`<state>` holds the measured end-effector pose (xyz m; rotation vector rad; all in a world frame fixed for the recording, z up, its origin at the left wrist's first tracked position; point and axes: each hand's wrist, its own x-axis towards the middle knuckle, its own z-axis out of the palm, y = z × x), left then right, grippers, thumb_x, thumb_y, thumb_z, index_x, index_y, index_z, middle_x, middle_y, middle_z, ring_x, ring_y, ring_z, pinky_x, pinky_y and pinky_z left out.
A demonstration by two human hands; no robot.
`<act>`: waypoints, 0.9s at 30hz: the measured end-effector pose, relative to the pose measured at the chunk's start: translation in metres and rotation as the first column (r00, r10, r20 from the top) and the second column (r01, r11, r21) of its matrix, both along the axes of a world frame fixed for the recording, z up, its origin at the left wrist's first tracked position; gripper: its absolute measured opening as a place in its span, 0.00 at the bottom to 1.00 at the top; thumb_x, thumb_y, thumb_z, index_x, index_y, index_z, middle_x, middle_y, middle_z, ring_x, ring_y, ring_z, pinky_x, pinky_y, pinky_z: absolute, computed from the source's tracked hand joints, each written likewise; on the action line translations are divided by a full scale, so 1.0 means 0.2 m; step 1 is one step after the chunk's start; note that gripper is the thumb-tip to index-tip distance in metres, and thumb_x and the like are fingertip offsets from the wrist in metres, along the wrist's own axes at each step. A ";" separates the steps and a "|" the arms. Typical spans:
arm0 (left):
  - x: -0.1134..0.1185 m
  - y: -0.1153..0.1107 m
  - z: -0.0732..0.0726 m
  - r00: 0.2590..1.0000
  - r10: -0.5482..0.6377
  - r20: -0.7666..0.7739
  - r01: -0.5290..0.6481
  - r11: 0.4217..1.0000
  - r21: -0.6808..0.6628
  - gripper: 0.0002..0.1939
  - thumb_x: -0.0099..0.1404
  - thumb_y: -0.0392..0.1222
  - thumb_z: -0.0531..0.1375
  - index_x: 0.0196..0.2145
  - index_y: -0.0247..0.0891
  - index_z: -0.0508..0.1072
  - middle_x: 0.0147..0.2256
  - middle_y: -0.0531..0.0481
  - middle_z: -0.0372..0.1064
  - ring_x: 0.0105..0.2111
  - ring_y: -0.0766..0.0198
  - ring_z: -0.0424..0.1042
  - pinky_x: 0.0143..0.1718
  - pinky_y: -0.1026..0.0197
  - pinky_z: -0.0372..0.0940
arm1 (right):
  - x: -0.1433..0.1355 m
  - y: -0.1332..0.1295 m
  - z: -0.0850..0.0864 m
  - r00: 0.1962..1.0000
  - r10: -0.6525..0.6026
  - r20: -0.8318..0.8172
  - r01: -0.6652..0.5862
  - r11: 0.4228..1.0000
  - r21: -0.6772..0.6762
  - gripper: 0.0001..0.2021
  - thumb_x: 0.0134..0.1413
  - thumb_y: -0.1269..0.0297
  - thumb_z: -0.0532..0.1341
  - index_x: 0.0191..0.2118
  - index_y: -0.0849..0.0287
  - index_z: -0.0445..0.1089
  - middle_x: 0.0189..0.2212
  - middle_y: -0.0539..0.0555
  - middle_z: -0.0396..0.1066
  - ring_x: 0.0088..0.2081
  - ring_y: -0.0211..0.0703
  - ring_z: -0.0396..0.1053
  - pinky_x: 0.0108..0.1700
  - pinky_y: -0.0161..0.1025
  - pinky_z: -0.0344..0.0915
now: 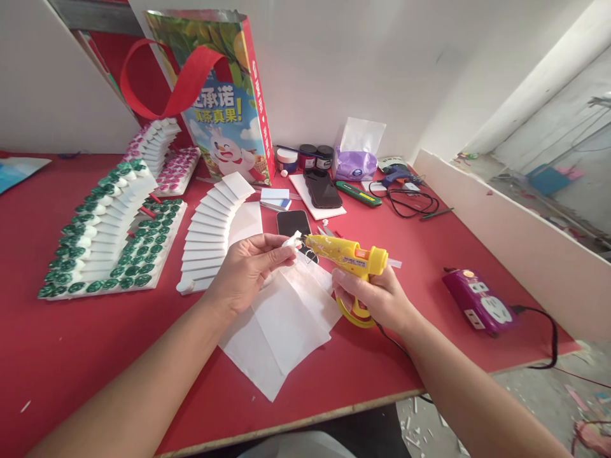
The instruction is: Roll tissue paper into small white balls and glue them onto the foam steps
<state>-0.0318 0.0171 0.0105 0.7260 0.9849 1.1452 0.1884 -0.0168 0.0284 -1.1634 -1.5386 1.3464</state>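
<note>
In my right hand (370,292) is a yellow hot glue gun (341,253), its nozzle pointing left. My left hand (258,264) pinches a small white twisted piece of tissue or thin paper (292,240) right at the nozzle tip; whether they touch I cannot tell. Below both hands lie several white thin sheets (281,324), fanned over the red table. Left of them stands a curved white stepped model staircase (207,232), with a small white rosette at its lower corner. A smartphone (293,224) lies partly hidden behind the tissue and the gun.
Two finished-looking stepped models, one with green rosettes (102,235) and one with pink (179,170), stand at left by a tall bag (214,95). Paint jars (305,157), a tissue pack (356,162), a green cutter (359,193) and a black phone (323,188) sit behind. A purple power strip (480,302) lies right.
</note>
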 end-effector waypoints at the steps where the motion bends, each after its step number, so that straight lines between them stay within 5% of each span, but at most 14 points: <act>1: 0.00 0.00 0.00 1.000 -0.004 -0.002 0.004 1.000 -0.003 0.16 0.46 0.41 0.79 0.31 0.36 0.82 0.30 0.49 0.79 0.30 0.66 0.76 0.43 0.59 0.71 | 0.00 0.00 0.00 1.000 -0.004 -0.005 0.004 1.000 -0.004 0.19 0.59 0.51 0.64 0.24 0.59 0.67 0.17 0.49 0.65 0.20 0.36 0.62 0.26 0.37 0.60; 9: 0.00 -0.01 0.02 0.998 -0.037 0.057 0.038 0.999 -0.013 0.15 0.45 0.40 0.79 0.30 0.36 0.83 0.29 0.49 0.79 0.29 0.68 0.77 0.38 0.66 0.73 | 0.00 0.00 0.02 0.998 -0.034 -0.054 0.032 0.999 -0.033 0.20 0.59 0.51 0.65 0.23 0.60 0.68 0.16 0.50 0.66 0.20 0.36 0.63 0.24 0.36 0.61; 15: -0.02 0.01 0.00 0.975 -0.075 0.208 0.087 0.995 -0.048 0.13 0.49 0.37 0.78 0.31 0.32 0.83 0.31 0.48 0.79 0.29 0.72 0.75 0.34 0.74 0.72 | 0.02 0.01 0.02 0.966 -0.010 -0.257 0.004 1.000 -0.026 0.16 0.58 0.54 0.66 0.26 0.62 0.72 0.21 0.51 0.69 0.17 0.34 0.63 0.19 0.34 0.58; 27: -0.02 0.01 -0.01 0.915 -0.136 0.380 0.170 0.984 -0.057 0.12 0.49 0.34 0.78 0.30 0.29 0.82 0.32 0.46 0.77 0.28 0.72 0.74 0.30 0.74 0.73 | 0.03 0.01 0.01 0.946 0.071 -0.315 -0.081 0.997 -0.017 0.14 0.59 0.56 0.66 0.28 0.62 0.72 0.21 0.50 0.69 0.16 0.33 0.62 0.18 0.33 0.57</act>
